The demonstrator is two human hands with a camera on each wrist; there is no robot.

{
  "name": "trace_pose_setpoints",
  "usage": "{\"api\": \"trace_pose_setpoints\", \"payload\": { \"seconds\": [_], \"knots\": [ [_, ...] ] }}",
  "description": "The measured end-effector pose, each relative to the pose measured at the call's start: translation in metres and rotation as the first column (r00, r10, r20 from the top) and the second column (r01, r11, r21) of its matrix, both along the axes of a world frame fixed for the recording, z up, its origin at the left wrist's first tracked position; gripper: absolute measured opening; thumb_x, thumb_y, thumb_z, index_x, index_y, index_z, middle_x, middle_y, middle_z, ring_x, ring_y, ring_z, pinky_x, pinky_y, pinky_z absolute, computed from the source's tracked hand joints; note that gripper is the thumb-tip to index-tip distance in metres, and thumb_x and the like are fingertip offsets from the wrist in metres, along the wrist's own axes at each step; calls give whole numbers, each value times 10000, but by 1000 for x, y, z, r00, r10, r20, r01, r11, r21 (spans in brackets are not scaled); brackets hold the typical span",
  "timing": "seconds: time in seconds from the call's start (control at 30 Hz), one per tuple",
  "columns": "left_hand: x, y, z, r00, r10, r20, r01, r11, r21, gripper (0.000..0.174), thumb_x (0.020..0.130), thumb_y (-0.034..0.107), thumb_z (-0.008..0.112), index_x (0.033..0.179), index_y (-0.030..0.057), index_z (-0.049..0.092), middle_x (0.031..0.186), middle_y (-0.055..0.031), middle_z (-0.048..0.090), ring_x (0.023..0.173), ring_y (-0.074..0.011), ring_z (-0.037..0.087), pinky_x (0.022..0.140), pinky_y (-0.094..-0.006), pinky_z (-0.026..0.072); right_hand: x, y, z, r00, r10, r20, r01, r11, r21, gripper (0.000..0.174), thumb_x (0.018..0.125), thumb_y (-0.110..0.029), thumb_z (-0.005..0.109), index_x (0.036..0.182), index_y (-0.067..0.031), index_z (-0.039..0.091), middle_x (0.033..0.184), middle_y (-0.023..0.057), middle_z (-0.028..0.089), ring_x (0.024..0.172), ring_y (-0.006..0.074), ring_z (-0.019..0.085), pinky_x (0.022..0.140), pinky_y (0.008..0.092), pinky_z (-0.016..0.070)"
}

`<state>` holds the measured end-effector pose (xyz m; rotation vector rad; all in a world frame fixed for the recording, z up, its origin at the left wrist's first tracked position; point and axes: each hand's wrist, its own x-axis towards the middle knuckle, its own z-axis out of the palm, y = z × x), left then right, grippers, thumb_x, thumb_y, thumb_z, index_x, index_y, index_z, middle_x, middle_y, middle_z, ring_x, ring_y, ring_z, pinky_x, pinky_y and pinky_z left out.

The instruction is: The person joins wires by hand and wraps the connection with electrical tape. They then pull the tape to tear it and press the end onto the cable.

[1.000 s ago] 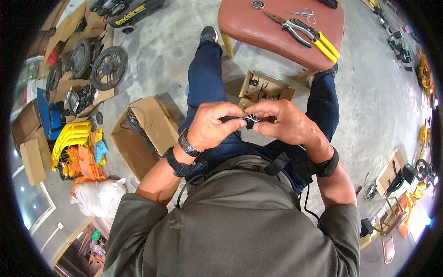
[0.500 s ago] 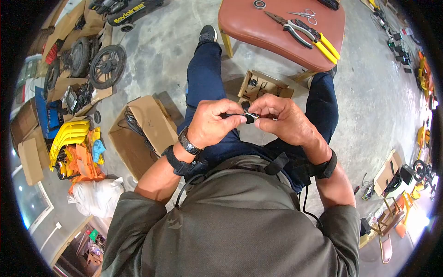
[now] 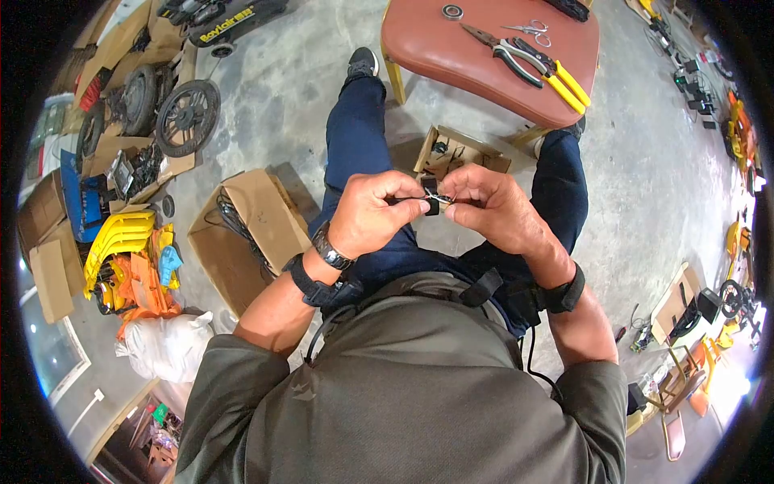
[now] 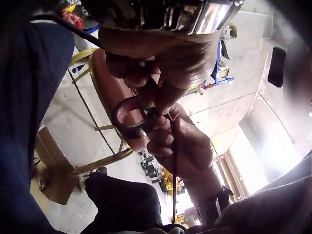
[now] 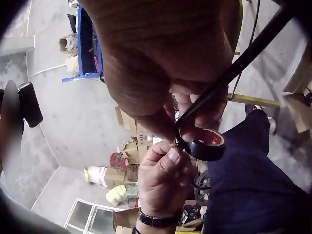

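Hanging right by the fingertips, lower right of centre in the right wrist view, a roll of tape [image 5: 208, 152] can be seen; which hand it's carried by can't really be told. A thin wire [image 3: 436, 197] is pinched from both sides by curled fingers, left hand [image 3: 372, 211] and right hand [image 3: 496, 211], pretty much mid-frame in the head view. Up at top right there, pliers [image 3: 481, 34], scissors [image 3: 534, 32] and a bearing [image 3: 452, 11] are laid out on a padded seat [image 3: 427, 48]. An open box [image 3: 498, 164] is parked just above the hands, with a carton [image 3: 266, 214] left of them.
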<state>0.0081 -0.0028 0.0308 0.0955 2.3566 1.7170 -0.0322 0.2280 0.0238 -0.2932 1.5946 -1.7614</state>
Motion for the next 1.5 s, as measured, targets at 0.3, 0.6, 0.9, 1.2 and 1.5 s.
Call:
{"api": "trace_pose_setpoints", "payload": {
  "seconds": [0.3,0.6,0.9,1.2,1.5],
  "knots": [
    [2,2,2,999,16,35,-15,1000,-21,112,818,5,802,890,1,716,807,-37,736,746,-66,657,676,-252,542,3,0,-6,997,-14,-75,17,999,37,183,903,-6,687,1085,-29,689,878,-21,645,837,58,597,752,255,504],
    [1,2,0,1000,10,23,-10,1000,-2,124,821,3,792,915,-3,712,812,-32,735,747,-67,656,674,-248,538,2,-1,-6,1000,-6,-3,6,1000,21,135,904,-2,689,1035,-31,669,908,-19,644,849,57,596,765,251,504],
    [-1,1,1,999,-13,35,13,1000,-1,171,814,36,778,969,2,712,758,-68,720,687,-90,654,640,-267,521,2,-1,-3,999,-25,37,23,998,53,141,909,-8,689,1047,-23,665,907,-21,658,851,62,605,764,252,507],
    [-3,1,4,981,-118,-156,98,987,-127,197,803,6,777,988,-3,712,916,-129,714,808,-236,698,718,-316,535,2,1,-6,1000,-22,-17,24,992,125,115,902,-28,691,1015,-9,699,891,11,688,826,76,617,757,259,518],
    [-2,8,4,929,-173,-327,101,969,-227,200,833,4,734,1030,-3,702,866,-152,684,734,-309,672,647,-355,518,-9,0,5,996,-27,90,15,991,131,80,894,-23,691,964,12,676,851,23,677,732,93,621,666,256,517]
  ]
}}
